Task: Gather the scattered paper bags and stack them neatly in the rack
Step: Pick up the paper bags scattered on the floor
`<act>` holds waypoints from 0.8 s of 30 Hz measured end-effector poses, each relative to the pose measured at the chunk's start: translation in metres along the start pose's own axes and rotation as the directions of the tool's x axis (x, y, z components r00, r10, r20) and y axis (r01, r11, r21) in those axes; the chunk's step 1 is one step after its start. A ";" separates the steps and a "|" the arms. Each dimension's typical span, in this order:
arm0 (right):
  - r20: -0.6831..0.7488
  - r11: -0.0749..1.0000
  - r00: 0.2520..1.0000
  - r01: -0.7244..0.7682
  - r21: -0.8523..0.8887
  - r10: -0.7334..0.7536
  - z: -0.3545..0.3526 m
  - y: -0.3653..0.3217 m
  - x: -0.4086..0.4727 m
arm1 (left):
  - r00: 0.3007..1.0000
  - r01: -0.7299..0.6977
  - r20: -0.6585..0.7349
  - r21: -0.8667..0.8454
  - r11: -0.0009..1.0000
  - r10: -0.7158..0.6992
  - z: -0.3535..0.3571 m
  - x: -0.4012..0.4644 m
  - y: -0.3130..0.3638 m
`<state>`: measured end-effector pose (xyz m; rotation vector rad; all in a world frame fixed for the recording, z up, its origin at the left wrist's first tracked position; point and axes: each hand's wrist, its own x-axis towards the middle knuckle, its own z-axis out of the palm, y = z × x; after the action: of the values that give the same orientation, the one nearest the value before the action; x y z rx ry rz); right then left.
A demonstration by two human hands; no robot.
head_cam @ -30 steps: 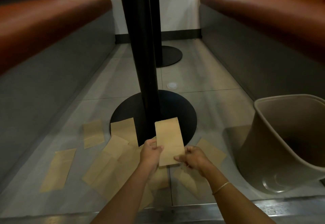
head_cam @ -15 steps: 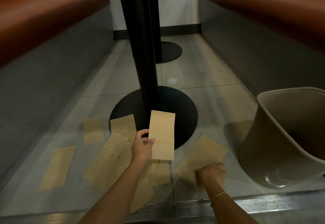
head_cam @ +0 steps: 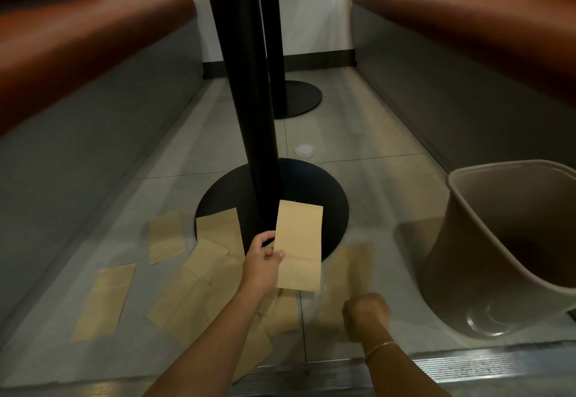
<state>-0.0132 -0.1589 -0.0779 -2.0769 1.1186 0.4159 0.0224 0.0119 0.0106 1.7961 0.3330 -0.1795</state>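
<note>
Head view. A person is crouching at the edge of a grey tiled floor (head_cam: 358,134) that is running between two booth benches. The left hand (head_cam: 260,267) is holding one flat paper bag (head_cam: 299,247) upright above the floor, pinching its left edge between thumb and curled fingers; the bag is standing in front of the black table post (head_cam: 249,100) and overlapping the round black base (head_cam: 314,191). The right hand (head_cam: 366,312) is reaching down with curled fingers at a blurred bag on the floor (head_cam: 349,275); motion blur is hiding whether the fingers are gripping it, so that grip cannot be told. A thin bracelet (head_cam: 378,346) is circling the right wrist.

Scattered bags (head_cam: 199,284) are lying flat and overlapping on the tiles left of the held bag, one of them resting partly on the black base. One separate bag (head_cam: 166,236) is lying just left of the base, and another (head_cam: 104,301) is lying farther left, near the grey bench front.

A beige bin (head_cam: 467,259) is lying tilted on the floor at right, its open mouth facing up and right. A second black post with its own base (head_cam: 296,97) is standing farther back. The left bench (head_cam: 78,38) and the right bench (head_cam: 452,16) are carrying brown cushions over grey fronts. A white wall with a dark baseboard (head_cam: 318,60) is closing the far end, and a metal threshold strip (head_cam: 467,365) is crossing the near edge.
</note>
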 end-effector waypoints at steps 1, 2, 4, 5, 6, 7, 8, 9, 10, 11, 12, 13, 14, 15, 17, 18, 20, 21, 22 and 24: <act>-0.014 0.998 0.999 0.053 0.046 -0.052 -0.003 -0.003 -0.003 | 1.000 -0.002 0.015 -0.010 1.000 0.002 0.001 -0.001 0.002; -0.023 0.987 0.993 0.117 0.108 -0.116 -0.009 -0.007 -0.006 | 1.000 -0.002 0.023 -0.024 1.000 0.003 0.001 -0.002 0.005; -0.014 0.940 0.969 0.241 0.241 -0.245 -0.024 -0.022 -0.013 | 1.000 0.007 0.029 -0.059 0.998 -0.005 0.004 -0.003 0.012; -0.008 0.914 0.955 0.288 0.286 -0.298 -0.033 -0.030 -0.016 | 0.999 0.013 0.033 -0.083 0.996 -0.011 0.007 -0.003 0.017; 0.005 0.895 0.944 0.311 0.320 -0.329 -0.045 -0.039 -0.021 | 0.999 0.021 0.040 -0.111 0.994 -0.017 0.011 -0.003 0.022; 0.023 0.878 0.938 0.315 0.360 -0.346 -0.057 -0.046 -0.026 | 0.999 0.025 0.050 -0.137 0.990 -0.019 0.015 -0.004 0.029; 0.050 0.858 0.934 0.302 0.415 -0.353 -0.071 -0.052 -0.030 | 0.998 0.028 0.061 -0.159 0.987 -0.018 0.020 -0.005 0.035; 0.079 0.830 0.930 0.280 0.482 -0.360 -0.085 -0.058 -0.036 | 0.997 0.026 0.071 -0.173 0.985 -0.014 0.026 -0.006 0.043; 0.095 0.790 0.923 0.262 0.555 -0.372 -0.100 -0.063 -0.042 | 0.997 0.023 0.072 -0.183 0.983 -0.010 0.032 -0.007 0.050; 0.091 0.742 0.915 0.258 0.618 -0.394 -0.114 -0.069 -0.048 | 0.998 0.016 0.063 -0.189 0.982 -0.004 0.039 -0.008 0.056; 0.066 0.698 0.904 0.278 0.660 -0.423 -0.127 -0.073 -0.053 | 0.999 0.009 0.049 -0.193 0.981 0.000 0.045 -0.009 0.063; 0.035 0.666 0.892 0.309 0.678 -0.450 -0.139 -0.077 -0.057 | 0.999 0.000 0.037 -0.197 0.980 0.008 0.052 -0.010 0.070; 0.012 0.644 0.881 0.337 0.687 -0.474 -0.147 -0.080 -0.060 | 0.999 -0.010 0.032 -0.206 0.978 0.017 0.059 -0.011 0.077; 0.001 0.630 0.865 0.364 0.687 -0.501 -0.154 -0.081 -0.063 | 0.999 -0.018 0.032 -0.223 0.975 0.026 0.065 -0.014 0.084; -0.020 0.616 0.825 0.437 0.656 -0.564 -0.165 -0.081 -0.066 | 0.997 -0.044 0.044 -0.260 0.965 0.057 0.076 -0.018 0.098; -0.042 0.618 0.805 0.486 0.617 -0.592 -0.171 -0.081 -0.067 | 0.995 -0.067 0.051 -0.255 0.965 0.082 0.082 -0.020 0.104; -0.099 0.644 0.773 0.584 0.494 -0.626 -0.186 -0.081 -0.070 | 0.990 -0.108 0.064 -0.236 0.966 0.126 0.091 -0.024 0.115; -0.131 0.667 0.772 0.609 0.429 -0.621 -0.197 -0.083 -0.071 | 0.987 -0.117 0.077 -0.248 0.962 0.140 0.095 -0.027 0.120; -0.172 0.684 0.769 0.629 0.369 -0.615 -0.210 -0.086 -0.073 | 0.985 -0.115 0.096 -0.278 0.954 0.146 0.099 -0.029 0.125; -0.235 0.700 0.757 0.654 0.288 -0.610 -0.241 -0.089 -0.074 | 0.980 -0.088 0.140 -0.343 0.935 0.143 0.105 -0.034 0.134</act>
<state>0.0040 -0.2595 0.1695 -2.0151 0.4187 -0.2496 0.0388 -0.1232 0.1177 1.4471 0.1293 -0.1740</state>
